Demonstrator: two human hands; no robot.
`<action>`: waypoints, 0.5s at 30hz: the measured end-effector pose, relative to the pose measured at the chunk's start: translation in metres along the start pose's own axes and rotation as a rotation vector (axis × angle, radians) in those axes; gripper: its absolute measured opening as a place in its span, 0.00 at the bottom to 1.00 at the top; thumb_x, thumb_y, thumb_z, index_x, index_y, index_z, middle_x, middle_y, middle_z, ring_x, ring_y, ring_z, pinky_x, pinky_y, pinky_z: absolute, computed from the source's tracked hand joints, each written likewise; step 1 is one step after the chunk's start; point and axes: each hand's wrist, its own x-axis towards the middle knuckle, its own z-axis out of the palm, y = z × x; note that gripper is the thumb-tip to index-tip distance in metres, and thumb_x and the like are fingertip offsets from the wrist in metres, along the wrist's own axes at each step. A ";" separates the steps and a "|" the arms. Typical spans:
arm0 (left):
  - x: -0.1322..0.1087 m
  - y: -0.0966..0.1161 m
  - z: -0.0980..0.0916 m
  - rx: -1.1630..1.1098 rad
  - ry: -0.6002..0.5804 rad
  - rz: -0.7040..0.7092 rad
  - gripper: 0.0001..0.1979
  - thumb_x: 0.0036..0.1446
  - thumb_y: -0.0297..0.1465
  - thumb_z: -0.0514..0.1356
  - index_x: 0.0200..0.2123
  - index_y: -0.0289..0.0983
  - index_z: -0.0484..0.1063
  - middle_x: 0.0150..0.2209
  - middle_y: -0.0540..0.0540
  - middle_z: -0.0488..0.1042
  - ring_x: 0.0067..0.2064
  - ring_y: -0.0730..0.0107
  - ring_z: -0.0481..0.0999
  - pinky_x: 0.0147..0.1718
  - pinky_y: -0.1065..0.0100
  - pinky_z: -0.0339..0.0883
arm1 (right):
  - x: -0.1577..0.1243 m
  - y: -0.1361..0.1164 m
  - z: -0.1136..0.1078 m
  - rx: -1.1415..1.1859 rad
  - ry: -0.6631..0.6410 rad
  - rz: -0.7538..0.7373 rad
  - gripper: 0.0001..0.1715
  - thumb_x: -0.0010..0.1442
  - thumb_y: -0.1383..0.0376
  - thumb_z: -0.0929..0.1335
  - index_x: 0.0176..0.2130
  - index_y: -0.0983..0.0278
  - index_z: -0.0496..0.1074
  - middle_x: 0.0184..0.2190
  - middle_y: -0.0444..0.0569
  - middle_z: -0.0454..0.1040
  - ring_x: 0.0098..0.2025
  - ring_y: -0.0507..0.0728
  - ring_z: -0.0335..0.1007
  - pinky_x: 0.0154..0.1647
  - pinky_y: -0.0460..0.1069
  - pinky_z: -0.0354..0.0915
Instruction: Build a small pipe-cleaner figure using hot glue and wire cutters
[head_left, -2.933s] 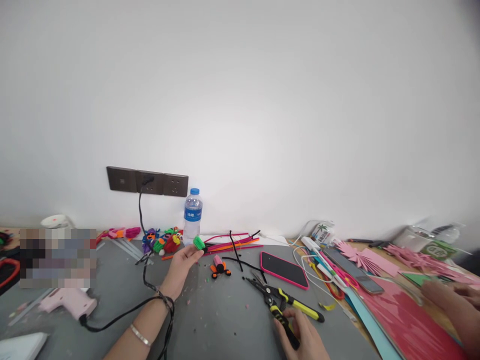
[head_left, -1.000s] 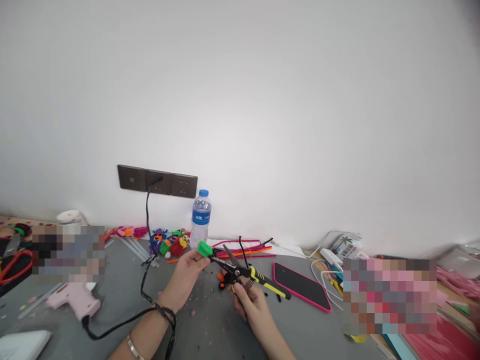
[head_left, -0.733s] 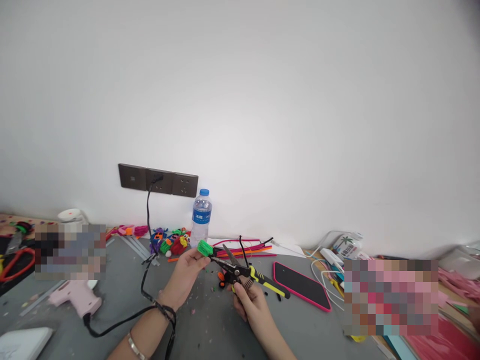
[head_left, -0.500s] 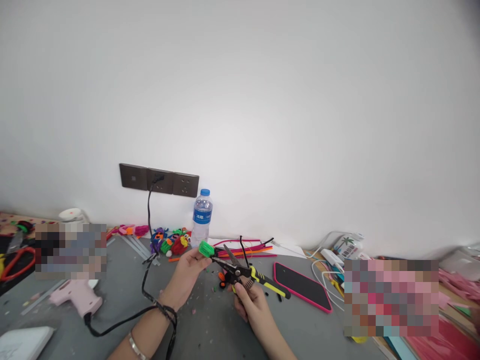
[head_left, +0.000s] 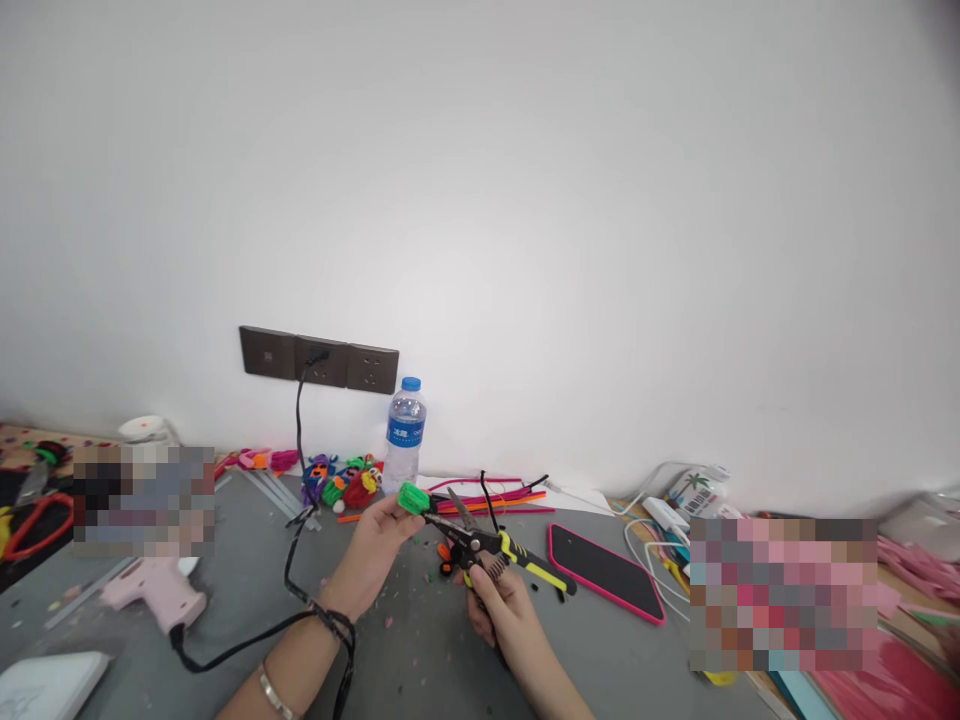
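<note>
Between the fingertips of my left hand [head_left: 379, 550] is a small bright green fuzzy piece [head_left: 413, 498], which looks like bent pipe cleaner. Black bits show at its right end, close to the blades. My right hand [head_left: 499, 605] is wrapped round wire-cutting pliers [head_left: 474, 545] with black and yellow handles and a spring. Their jaws are parted and point left toward the green piece; whether they touch it I cannot tell. A black pipe cleaner [head_left: 489, 500] sticks up behind the pliers. Small orange and black pieces [head_left: 447, 558] lie on the table beneath.
A water bottle [head_left: 406, 440] stands by the wall beside colourful fuzzy figures [head_left: 345, 485]. Red and orange pipe cleaners [head_left: 517, 503] lie behind my hands. A phone [head_left: 604, 572] is at right. A pink glue gun [head_left: 161, 592] lies left, its black cord [head_left: 247, 637] crossing my left forearm.
Both hands stay almost in place. The pliers' free yellow handle has swung slightly inward toward my right hand.
</note>
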 end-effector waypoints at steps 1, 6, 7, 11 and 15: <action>0.000 -0.001 -0.001 0.001 -0.011 0.001 0.16 0.35 0.35 0.73 0.31 0.37 0.79 0.31 0.46 0.78 0.37 0.64 0.73 0.41 0.66 0.65 | 0.000 0.001 0.000 -0.001 0.000 -0.001 0.32 0.56 0.40 0.64 0.31 0.66 0.69 0.10 0.34 0.53 0.12 0.45 0.43 0.14 0.42 0.45; 0.000 -0.001 -0.003 0.015 -0.028 0.011 0.17 0.37 0.35 0.73 0.33 0.37 0.80 0.34 0.44 0.80 0.39 0.62 0.74 0.43 0.65 0.66 | 0.000 0.004 0.000 0.026 -0.013 0.021 0.32 0.56 0.40 0.63 0.31 0.66 0.68 0.10 0.33 0.53 0.11 0.45 0.43 0.13 0.42 0.46; 0.000 -0.001 -0.003 0.019 -0.027 0.006 0.17 0.36 0.36 0.73 0.34 0.37 0.80 0.34 0.44 0.80 0.39 0.61 0.75 0.43 0.65 0.66 | 0.000 0.004 0.000 0.034 -0.018 0.026 0.31 0.56 0.40 0.63 0.31 0.66 0.68 0.10 0.33 0.53 0.11 0.45 0.43 0.13 0.42 0.46; 0.001 -0.002 -0.005 0.042 -0.048 0.002 0.19 0.38 0.36 0.72 0.36 0.38 0.80 0.38 0.44 0.80 0.43 0.59 0.74 0.45 0.65 0.66 | 0.000 0.001 -0.001 0.049 -0.030 0.039 0.31 0.56 0.40 0.64 0.30 0.66 0.67 0.10 0.33 0.53 0.11 0.44 0.43 0.14 0.42 0.45; 0.002 0.000 -0.010 0.096 -0.106 0.026 0.17 0.40 0.37 0.71 0.36 0.38 0.80 0.39 0.44 0.80 0.45 0.59 0.74 0.46 0.65 0.65 | -0.001 0.001 -0.002 0.071 -0.046 0.058 0.31 0.56 0.40 0.64 0.31 0.66 0.67 0.10 0.32 0.53 0.11 0.44 0.43 0.14 0.42 0.46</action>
